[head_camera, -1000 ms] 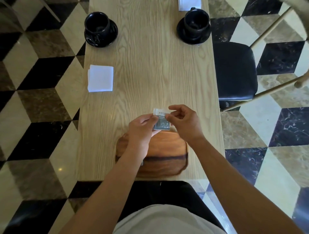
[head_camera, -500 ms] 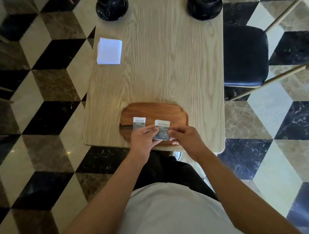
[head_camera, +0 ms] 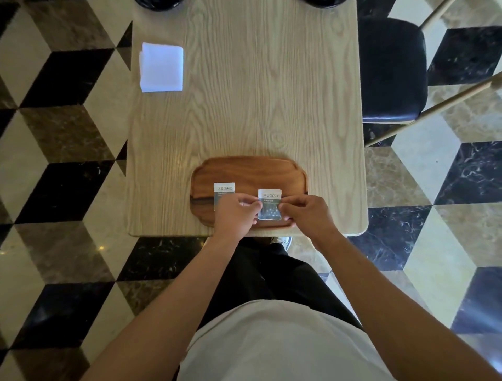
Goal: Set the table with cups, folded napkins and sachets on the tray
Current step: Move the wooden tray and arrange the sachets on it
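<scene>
A brown wooden tray (head_camera: 250,170) lies at the near edge of the pale wooden table (head_camera: 271,95). Both hands hold a white and blue sachet (head_camera: 269,203) low over the tray's right part. My left hand (head_camera: 236,213) pinches its left edge and my right hand (head_camera: 308,214) pinches its right edge. A second sachet (head_camera: 223,190) lies flat on the tray's left part, partly hidden by my left hand. A folded white napkin (head_camera: 162,66) rests at the table's left edge. Two black saucers (head_camera: 156,2) (head_camera: 323,2) barely show at the top edge.
A black-cushioned chair (head_camera: 391,70) with pale wooden legs stands close to the table's right side. Chequered marble floor surrounds the table. My own body stands against the table's near edge.
The sachet held in both hands has come down from above the tray's far rim to just over its right part. The view has tilted down, so the cups slid out of frame.
</scene>
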